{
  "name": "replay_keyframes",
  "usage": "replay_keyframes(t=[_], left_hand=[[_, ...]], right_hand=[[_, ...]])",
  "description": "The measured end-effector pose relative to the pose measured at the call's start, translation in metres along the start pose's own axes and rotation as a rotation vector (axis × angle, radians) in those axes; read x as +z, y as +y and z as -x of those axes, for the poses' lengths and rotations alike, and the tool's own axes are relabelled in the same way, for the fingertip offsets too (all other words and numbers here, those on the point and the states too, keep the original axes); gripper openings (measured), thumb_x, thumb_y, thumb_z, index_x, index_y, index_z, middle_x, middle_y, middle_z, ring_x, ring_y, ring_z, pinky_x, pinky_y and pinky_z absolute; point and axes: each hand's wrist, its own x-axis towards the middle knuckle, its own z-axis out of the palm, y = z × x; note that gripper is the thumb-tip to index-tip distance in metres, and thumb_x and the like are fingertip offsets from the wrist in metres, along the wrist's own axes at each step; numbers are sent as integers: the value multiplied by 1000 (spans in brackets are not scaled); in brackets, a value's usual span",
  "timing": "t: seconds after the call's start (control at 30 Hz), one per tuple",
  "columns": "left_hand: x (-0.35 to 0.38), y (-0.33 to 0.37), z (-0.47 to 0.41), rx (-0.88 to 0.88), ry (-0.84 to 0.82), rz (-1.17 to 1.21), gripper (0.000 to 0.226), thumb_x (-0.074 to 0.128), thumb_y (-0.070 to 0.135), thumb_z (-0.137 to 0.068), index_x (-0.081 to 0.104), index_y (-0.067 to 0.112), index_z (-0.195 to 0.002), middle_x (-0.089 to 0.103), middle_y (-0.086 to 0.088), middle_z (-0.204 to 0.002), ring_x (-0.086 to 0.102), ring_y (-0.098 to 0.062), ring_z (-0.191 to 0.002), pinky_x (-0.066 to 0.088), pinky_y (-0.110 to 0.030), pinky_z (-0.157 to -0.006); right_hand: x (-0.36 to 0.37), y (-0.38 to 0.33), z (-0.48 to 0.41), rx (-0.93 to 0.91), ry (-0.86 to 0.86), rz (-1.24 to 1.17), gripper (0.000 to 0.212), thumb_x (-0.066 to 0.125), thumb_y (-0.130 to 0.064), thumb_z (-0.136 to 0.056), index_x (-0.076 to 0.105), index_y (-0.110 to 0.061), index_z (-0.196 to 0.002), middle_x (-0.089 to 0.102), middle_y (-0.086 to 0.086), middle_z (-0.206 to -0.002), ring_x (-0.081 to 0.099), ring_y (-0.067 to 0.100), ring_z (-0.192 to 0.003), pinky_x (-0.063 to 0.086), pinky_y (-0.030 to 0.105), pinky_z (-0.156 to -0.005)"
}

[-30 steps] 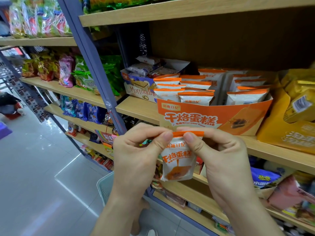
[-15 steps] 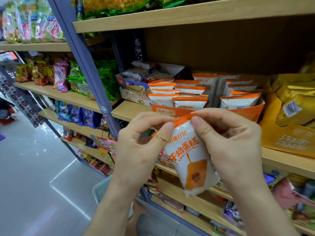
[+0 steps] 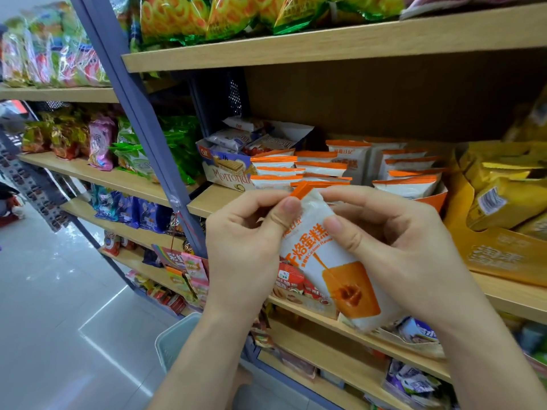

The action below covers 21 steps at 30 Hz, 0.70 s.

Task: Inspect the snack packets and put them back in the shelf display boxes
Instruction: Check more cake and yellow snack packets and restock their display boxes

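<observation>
Head view: both hands, left hand [image 3: 242,247] and right hand [image 3: 393,247], pinch a tilted white-and-orange cake packet [image 3: 334,261] before the orange display box [image 3: 435,199] at the shelf [image 3: 207,202] front edge.

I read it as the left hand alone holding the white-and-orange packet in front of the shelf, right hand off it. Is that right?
Not quite: the right hand is on it too. In the head view the left hand pinches the packet near its orange top seal, and the right hand grips it with its thumb on the front. It is held in front of the shelf, as you said.
</observation>
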Motion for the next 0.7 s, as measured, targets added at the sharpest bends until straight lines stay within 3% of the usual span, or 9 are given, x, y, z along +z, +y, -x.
replay_keyframes(t=[0.2,0.4,0.57,0.7], left_hand=[[5,2,-8,-13,-94,-19,12,63,20,-90,71,23,-97,73,-1,-94,70,-17,-90,57,-26,-69],[8,9,-18,70,-234,-44,5,66,20,-86,71,21,-89,71,-3,-88,70,-17,-83,57,-25,-66],[17,5,-18,166,-94,-111,6,61,22,-90,63,23,-85,64,4,-79,63,-5,-74,49,-16,-61],[23,2,-27,66,66,-45,11,56,33,-87,59,24,-83,60,10,-75,56,-1,-69,46,-16,-58]], right_hand=[[-7,-3,-6,-60,14,53,27,65,-31,-80,69,-39,-105,66,-32,-107,64,-8,-100,54,12,-74],[-7,-3,-8,-122,14,142,24,64,-33,-80,69,-41,-102,64,-36,-103,65,-10,-96,54,10,-73],[-15,-7,-7,-138,-43,239,34,64,-40,-80,65,-46,-114,64,-32,-112,59,-11,-107,54,13,-81],[-35,-9,0,-64,-123,344,44,57,-51,-76,53,-64,-118,60,-37,-111,57,-12,-105,58,19,-76]])
